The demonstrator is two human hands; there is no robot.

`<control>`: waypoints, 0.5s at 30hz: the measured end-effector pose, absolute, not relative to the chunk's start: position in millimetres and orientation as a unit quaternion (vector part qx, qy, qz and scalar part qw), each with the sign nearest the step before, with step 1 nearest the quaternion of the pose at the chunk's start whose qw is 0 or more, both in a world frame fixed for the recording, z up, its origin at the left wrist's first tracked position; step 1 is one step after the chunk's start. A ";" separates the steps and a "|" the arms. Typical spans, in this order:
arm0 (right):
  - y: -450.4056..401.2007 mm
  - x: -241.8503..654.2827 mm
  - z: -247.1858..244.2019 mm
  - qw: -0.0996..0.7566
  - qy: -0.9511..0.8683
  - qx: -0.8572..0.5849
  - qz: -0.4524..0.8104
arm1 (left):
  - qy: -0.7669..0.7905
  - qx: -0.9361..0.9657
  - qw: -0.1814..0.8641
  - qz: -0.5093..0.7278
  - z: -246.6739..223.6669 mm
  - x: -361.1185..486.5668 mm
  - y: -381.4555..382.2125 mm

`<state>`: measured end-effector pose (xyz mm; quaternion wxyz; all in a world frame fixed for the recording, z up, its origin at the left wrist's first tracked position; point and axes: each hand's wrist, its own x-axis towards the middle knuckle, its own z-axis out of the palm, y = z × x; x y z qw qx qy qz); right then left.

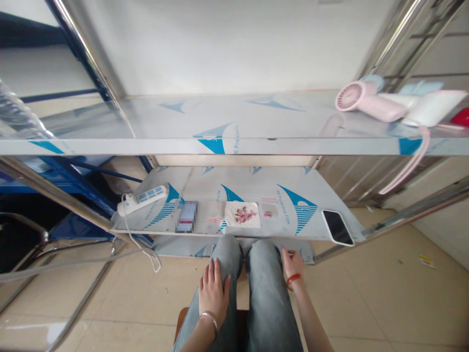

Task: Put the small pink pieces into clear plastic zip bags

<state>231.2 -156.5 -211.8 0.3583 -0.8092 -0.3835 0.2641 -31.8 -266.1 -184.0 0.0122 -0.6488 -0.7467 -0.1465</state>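
My left hand [213, 295] lies flat on my left thigh, fingers stretched out and holding nothing. Beside my right knee is my right hand [293, 264], its fingers curled; whether anything is inside them is too small to tell. Beyond my knees, on the film-covered metal shelf, a white cloth or tissue [230, 220] bears a cluster of small red and pink beads [245, 214]. A clear packet [214, 213] with pink sticks lies to its left, and a clear container [269, 210] with a few pink pieces to its right.
A power strip [152, 194] and a blurred-out rectangular item [186, 217] lie on the shelf's left side. A white-edged phone [337, 228] rests at its right edge. The upper shelf [157, 146] holds a pink handheld fan [373, 101] and other items, its strap hanging down.
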 end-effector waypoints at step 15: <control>-145.6 198.7 -153.0 0.128 -0.578 -0.780 0.202 | -0.731 -0.633 -0.112 -0.228 -159.3 -35.7 -241.5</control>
